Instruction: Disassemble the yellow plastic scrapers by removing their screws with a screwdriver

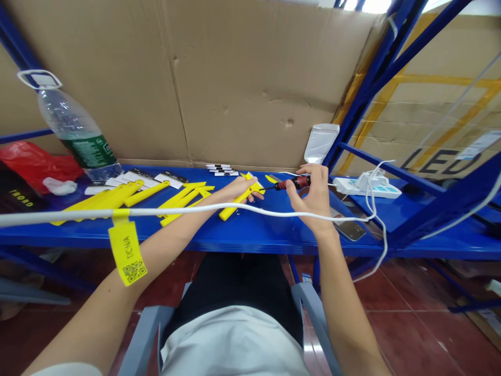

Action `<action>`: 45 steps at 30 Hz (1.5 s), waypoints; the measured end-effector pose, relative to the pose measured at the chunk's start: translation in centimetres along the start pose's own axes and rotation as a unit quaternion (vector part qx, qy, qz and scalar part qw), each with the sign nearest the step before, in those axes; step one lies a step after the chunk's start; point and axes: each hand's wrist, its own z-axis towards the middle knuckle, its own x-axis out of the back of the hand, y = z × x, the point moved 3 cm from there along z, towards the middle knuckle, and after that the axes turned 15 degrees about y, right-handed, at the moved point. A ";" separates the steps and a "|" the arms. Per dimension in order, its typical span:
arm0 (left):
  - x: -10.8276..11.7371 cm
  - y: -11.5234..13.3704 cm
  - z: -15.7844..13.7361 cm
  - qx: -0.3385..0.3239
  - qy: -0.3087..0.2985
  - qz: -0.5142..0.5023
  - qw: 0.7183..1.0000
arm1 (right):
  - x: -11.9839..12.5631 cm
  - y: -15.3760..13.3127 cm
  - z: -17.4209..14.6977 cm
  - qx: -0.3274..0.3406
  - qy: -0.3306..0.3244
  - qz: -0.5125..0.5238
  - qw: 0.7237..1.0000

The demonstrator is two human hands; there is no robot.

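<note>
Worktop (pixel 270 237): blue, spanning mid-frame; brown cardboard (pixel 254 89) behind, red tiled floor (pixel 415 292) at lower right. Left hand (pixel 243 186), centre: fingers curled closed about a yellow piece (pixel 229 211), which sits at frame centre, handle slanting to lower left. Right hand (pixel 314 196), right of centre: closed around the red-and-black grip of a screwdriver (pixel 301 182), shaft pointing left. Tip contact with the piece: cannot tell. Left fingers partly hidden. White cable (pixel 78 215) crosses the view; its yellow tag (pixel 127 253) covers some forearm. Black item (pixel 18 193) cut off, left edge.
</note>
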 end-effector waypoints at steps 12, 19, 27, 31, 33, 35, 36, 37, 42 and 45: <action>-0.1 0.3 -0.6 -0.004 -0.006 0.017 1.000 | -0.1 -0.3 -0.1 -0.067 -0.027 0.018 0.997; -0.2 0.4 -0.7 -0.007 -0.002 0.026 1.000 | 0.1 -0.2 -0.1 -0.057 -0.011 0.025 0.998; -0.3 0.2 -0.6 0.000 -0.007 0.020 1.000 | 0.1 -0.6 0.0 -0.069 -0.020 0.029 0.997; -0.3 0.2 -0.7 -0.001 -0.011 0.017 1.000 | 0.0 -0.5 0.0 -0.075 -0.017 0.032 0.997; -0.3 0.3 -0.8 -0.002 -0.009 0.018 1.000 | 0.1 -0.3 0.0 -0.084 -0.017 0.028 0.996; -0.3 0.3 -0.8 -0.002 -0.010 0.024 1.000 | 0.1 -0.1 0.0 -0.070 -0.017 0.022 0.997; -0.3 0.3 -0.8 -0.001 -0.011 0.025 1.000 | 0.1 -0.1 0.1 -0.058 -0.017 0.020 0.998; -0.3 0.3 -0.8 -0.001 -0.011 0.024 1.000 | 0.1 -0.1 0.1 -0.052 -0.017 0.017 0.998; -0.2 0.2 -0.7 0.007 -0.010 0.009 1.000 | 0.0 -0.1 0.0 -0.086 -0.017 0.032 0.996; -0.2 0.3 -0.7 0.007 -0.009 0.007 1.000 | 0.0 -0.2 0.0 -0.071 -0.020 0.029 0.997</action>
